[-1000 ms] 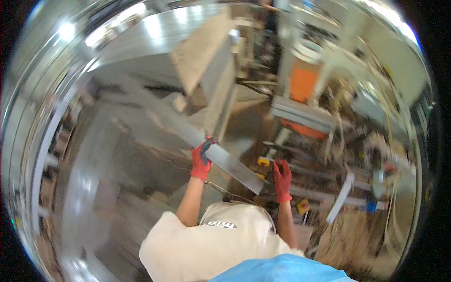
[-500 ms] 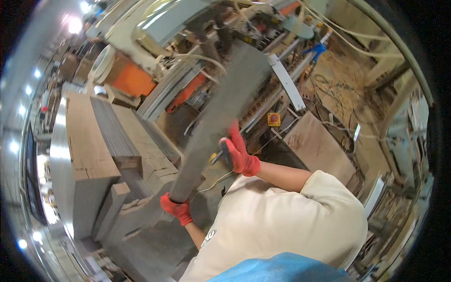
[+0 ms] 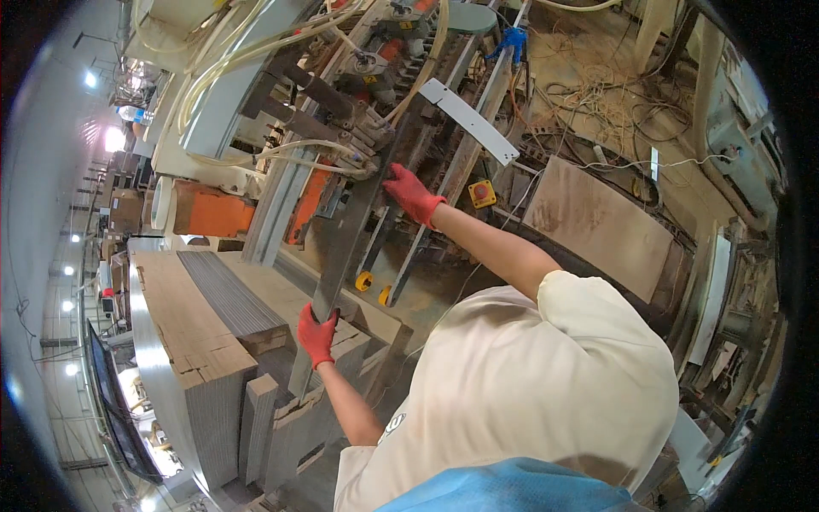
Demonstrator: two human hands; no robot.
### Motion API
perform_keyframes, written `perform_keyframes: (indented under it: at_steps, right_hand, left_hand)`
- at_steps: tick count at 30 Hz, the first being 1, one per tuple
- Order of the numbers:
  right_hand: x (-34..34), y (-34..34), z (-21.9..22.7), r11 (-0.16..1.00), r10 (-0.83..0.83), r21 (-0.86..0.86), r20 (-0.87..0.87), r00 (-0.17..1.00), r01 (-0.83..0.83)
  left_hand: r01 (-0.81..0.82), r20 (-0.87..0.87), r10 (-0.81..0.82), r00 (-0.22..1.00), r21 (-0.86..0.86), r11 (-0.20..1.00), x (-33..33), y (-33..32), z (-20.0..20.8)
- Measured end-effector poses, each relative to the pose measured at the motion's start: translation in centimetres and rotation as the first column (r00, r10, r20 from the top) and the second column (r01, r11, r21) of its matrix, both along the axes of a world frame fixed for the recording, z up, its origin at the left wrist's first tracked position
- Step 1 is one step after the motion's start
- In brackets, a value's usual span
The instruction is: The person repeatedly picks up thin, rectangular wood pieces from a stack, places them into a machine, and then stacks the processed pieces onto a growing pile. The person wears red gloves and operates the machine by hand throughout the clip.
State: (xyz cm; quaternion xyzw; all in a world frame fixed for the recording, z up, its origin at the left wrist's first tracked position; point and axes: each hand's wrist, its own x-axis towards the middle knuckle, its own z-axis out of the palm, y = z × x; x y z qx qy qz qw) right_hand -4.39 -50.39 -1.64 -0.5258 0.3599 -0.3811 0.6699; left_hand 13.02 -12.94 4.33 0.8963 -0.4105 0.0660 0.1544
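Note:
A long grey board [image 3: 343,247] slants from the stacks at the lower left up to the machine, its far end among the machine's rails and rollers. My left hand [image 3: 317,334], in a red glove with dark fingertips, grips its near end, thumb over the edge. Farther along, my right hand [image 3: 412,196], in a red glove too, is closed at the board's right edge; its fingertips are partly hidden there. The machine's clamp heads and hoses [image 3: 358,158] stand just left of the board's far part.
Tall stacks of boards [image 3: 213,341] stand at my left. To the right are a red and yellow emergency stop button [image 3: 482,194], a white perforated strip [image 3: 469,121] and a brown panel [image 3: 597,230]. Yellow-capped rail ends [image 3: 364,281] point toward me. Cables and shavings litter the floor beyond.
The board has turned from broad face toward me to a narrower, steeper view, and sits against the machine. My right hand has moved farther out along it; my left still holds the near end.

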Motion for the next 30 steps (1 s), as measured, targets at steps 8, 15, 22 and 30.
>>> perform_keyframes:
  at_steps: [8,15,22,30]
  right_hand:
    - [-13.2,-8.0,7.1,0.486,-0.663,-0.872,-0.319,0.678,0.065]
    - [-20.3,-17.1,2.2,0.899,0.169,-0.145,-0.755,0.633,-0.413]
    - [-19.9,-10.1,2.3,0.781,-0.084,-0.549,-0.563,0.822,-0.297]
    - [-16.5,-8.2,8.4,0.692,-0.014,-0.398,-0.841,0.54,-0.602]
  left_hand:
    - [-0.035,-0.037,0.038,0.999,0.08,0.996,2.5,-1.2,1.2]
    - [-0.016,-0.061,0.025,0.998,0.137,0.99,5.0,-1.9,1.1]
    - [-0.013,-0.076,0.025,0.997,0.147,0.989,4.2,-1.8,2.2]
    - [-0.041,-0.218,0.071,0.973,0.137,0.99,4.6,-1.5,2.0]
